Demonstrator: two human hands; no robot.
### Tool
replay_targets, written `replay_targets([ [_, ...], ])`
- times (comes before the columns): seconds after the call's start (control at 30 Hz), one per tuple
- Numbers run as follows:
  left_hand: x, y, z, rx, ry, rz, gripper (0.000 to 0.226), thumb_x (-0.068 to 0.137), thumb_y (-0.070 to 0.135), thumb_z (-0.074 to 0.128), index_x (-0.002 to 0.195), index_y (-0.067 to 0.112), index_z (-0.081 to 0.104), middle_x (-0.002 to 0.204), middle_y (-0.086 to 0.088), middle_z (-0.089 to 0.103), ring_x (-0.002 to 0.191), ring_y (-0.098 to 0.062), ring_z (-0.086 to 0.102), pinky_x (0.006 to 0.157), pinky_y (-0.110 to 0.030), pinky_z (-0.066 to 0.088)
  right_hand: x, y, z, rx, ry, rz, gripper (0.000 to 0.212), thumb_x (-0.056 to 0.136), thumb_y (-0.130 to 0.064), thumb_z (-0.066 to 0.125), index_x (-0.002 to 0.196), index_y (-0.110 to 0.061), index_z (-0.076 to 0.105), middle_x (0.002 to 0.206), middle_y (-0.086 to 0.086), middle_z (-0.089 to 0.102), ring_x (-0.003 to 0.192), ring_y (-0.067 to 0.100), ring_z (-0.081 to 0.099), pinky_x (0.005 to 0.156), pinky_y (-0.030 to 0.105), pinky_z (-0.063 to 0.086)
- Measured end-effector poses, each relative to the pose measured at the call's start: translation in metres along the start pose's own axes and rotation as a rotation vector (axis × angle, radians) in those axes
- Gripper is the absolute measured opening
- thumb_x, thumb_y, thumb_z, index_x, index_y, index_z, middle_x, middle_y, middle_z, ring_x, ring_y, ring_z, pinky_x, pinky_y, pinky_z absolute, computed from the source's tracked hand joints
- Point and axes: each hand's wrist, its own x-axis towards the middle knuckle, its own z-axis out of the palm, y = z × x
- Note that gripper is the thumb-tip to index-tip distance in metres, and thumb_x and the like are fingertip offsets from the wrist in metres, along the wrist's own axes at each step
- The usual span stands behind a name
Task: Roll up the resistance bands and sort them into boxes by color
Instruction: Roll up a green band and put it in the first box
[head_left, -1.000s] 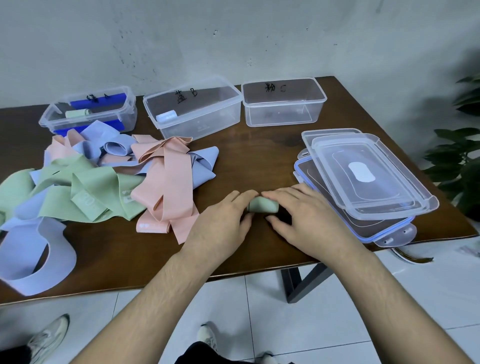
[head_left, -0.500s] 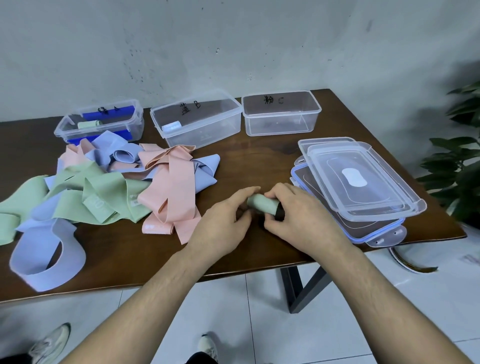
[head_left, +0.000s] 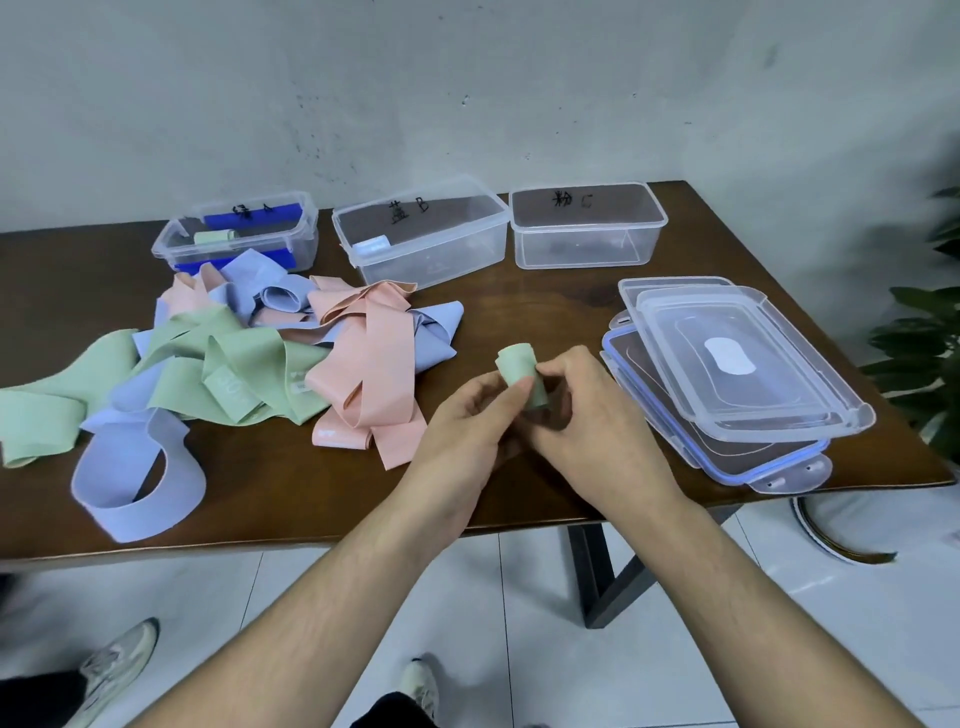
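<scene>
The rolled green resistance band (head_left: 522, 374) looks light, soft and springy: a thin elastic strip wound into a short, fat cylinder that will likely try to unwind the moment pressure comes off its loose outer end. It probably wants to be held across its middle, with a finger or thumb pinning the free end against the roll, not by the open ends, where the coils could telescope out.

The roll sits just right of the frame's centre, lifted clear of the brown table (head_left: 270, 483) and tilted, its upper end leaning toward the upper left. Both hands hold it. The left hand (head_left: 467, 421) comes from below left, its fingers curled round the roll's near side, with one fingertip lying across the middle of the roll. The right hand (head_left: 587, 415) comes from the lower right and pinches the roll's lower right end, its thumb lying over the top of the roll; that end is partly hidden behind the fingers.

The clear box marked A (head_left: 236, 234), at the upper left, already holds one small green roll (head_left: 213, 237) beside some dark blue pieces, so it is likely the destination. It stands well apart from the hands, beyond the tangled heap of loose bands (head_left: 249, 364) in green, pink and pale blue.
</scene>
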Motion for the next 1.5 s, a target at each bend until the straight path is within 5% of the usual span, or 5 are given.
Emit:
replay_targets([
  [0.37, 0.015, 0.029, -0.054, 0.201, 0.030, 0.014, 0.050, 0.081, 0.044, 0.067, 0.128, 0.029, 0.062, 0.119, 0.003, 0.069, 0.112, -0.019, 0.063, 0.096, -0.039, 0.052, 0.034, -0.038, 0.015, -0.142, -0.063, -0.152, 0.078, 0.082, -0.035, 0.078, 0.147, -0.034, 0.036, 0.148, -0.017, 0.040, 0.131, -0.002, 0.027, 0.103, 0.017, 0.024],
  [1.03, 0.081, 0.138, -0.223, 0.137, -0.067, 0.201, 0.038, 0.084, 0.013, 0.074, 0.117, 0.008, 0.058, 0.109, -0.019, 0.070, 0.087, -0.027, 0.066, 0.094, -0.053, 0.051, 0.161, -0.167, 0.118, -0.019, 0.070, -0.343, 0.067, 0.074, -0.023, 0.075, 0.137, -0.024, 0.053, 0.120, -0.018, 0.051, 0.116, 0.004, 0.047, 0.100, 0.027, 0.043],
  [1.17, 0.097, 0.157, -0.265, 0.204, -0.072, 0.241, 0.030, 0.087, 0.008, 0.071, 0.116, 0.009, 0.063, 0.101, -0.014, 0.072, 0.083, -0.023, 0.066, 0.073, -0.028, 0.055, 0.192, -0.178, 0.145, -0.011, 0.091, -0.428, 0.055, 0.076, -0.044, 0.069, 0.126, -0.022, 0.063, 0.124, -0.010, 0.061, 0.119, 0.009, 0.054, 0.102, 0.026, 0.042],
  [1.3, 0.115, 0.170, -0.311, 0.339, -0.054, 0.277, 0.038, 0.080, 0.017, 0.081, 0.114, 0.023, 0.068, 0.102, -0.003, 0.073, 0.092, -0.018, 0.067, 0.089, -0.029, 0.050, 0.220, -0.179, 0.164, -0.127, 0.049, -0.505, 0.041, 0.085, -0.030, 0.075, 0.124, -0.019, 0.067, 0.121, -0.004, 0.065, 0.113, 0.010, 0.055, 0.102, 0.021, 0.039],
  [1.5, 0.142, 0.184, -0.358, 0.655, 0.023, 0.356, 0.043, 0.076, 0.021, 0.084, 0.107, 0.037, 0.060, 0.085, 0.003, 0.064, 0.066, -0.005, 0.052, 0.067, -0.021, 0.047, 0.264, -0.200, 0.188, -0.229, -0.048, -0.562, 0.034, 0.084, -0.032, 0.074, 0.115, -0.019, 0.071, 0.116, -0.004, 0.067, 0.108, 0.015, 0.056, 0.097, 0.015, 0.038],
])
